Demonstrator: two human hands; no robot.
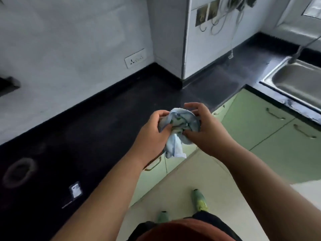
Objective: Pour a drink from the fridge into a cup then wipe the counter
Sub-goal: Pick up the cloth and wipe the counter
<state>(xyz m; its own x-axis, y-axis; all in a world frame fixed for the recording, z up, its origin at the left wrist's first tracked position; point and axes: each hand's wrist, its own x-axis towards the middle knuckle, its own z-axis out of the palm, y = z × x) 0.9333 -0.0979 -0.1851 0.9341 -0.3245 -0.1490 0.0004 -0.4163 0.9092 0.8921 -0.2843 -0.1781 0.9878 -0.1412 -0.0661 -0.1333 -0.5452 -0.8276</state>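
A crumpled light blue cloth (178,129) with a green print is bunched between both hands, above the front edge of the black counter (90,133). My left hand (152,134) grips its left side, fingers curled into the folds. My right hand (206,129) grips the right side, thumb and fingers wrapped round the bundle. A loose end of the cloth hangs down below the hands. No cup or drink is in view.
The counter runs along a white wall with a socket (135,58) and turns right toward a steel sink (295,84). A pale ring mark (19,171) and a small white scrap (75,189) lie on the counter at left. Green cabinet doors (260,126) stand below.
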